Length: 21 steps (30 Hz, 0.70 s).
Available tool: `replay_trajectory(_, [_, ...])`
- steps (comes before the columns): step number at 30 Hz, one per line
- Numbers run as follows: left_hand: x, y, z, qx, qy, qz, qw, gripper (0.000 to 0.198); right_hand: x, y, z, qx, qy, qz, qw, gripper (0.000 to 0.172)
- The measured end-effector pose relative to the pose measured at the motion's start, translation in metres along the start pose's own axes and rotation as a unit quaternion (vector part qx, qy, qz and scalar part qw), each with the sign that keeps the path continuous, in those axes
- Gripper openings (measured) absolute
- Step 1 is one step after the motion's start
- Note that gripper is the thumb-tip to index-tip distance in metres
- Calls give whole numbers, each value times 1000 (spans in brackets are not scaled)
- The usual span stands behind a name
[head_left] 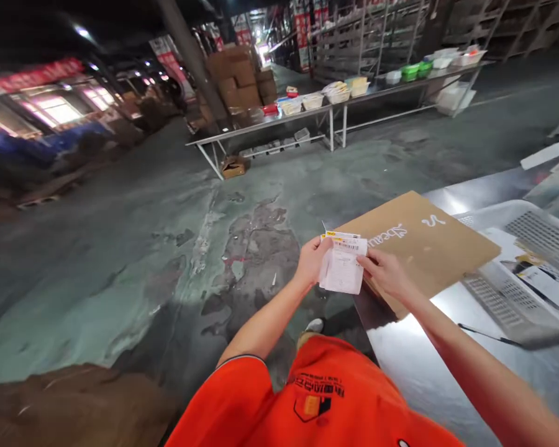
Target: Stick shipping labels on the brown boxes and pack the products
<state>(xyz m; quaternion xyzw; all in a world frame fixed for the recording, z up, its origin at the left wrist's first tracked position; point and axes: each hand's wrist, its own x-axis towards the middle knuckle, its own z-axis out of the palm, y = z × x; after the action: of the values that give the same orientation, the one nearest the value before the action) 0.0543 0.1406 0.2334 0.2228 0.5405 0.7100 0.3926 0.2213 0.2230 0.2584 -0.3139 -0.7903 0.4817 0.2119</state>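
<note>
Pinching a small sheaf of printed paper slips [342, 273] from either side, the left hand [312, 261] and right hand [386, 271] come together ahead of an orange shirt [242, 397], as I watch remotely through the head camera. Both grips are narrow: the left thumb presses the upper left of the sheaf, while the right thumb and fingers close on its right edge. The slips sit directly between the hands, off the left side of a metal table [410, 366]. The relation I judge most important is to the brown carton [451, 254] on that table, which lies to the right of the slips and partly behind them, so the right hand is the nearer one. Whether that hand touches the cardboard, I cannot tell. The sheaf's long axis runs away from the body, roughly upright in my view, with its yellow-marked, barcoded end pointing forward and its plainer end toward the shirt. Beyond the carton stands a white basket [522, 225]; a pen [489, 335] lies nearer.
</note>
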Motion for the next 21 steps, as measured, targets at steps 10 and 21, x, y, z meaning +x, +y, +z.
replay_trajectory(10, [37,5,-85,164,165,85,969,49,64,-7,44,68,135,-32,988,29])
replay_trajectory(21, [80,-3,-75,107,-307,-171,930,48,84,-6,62,200,135,39,970,67])
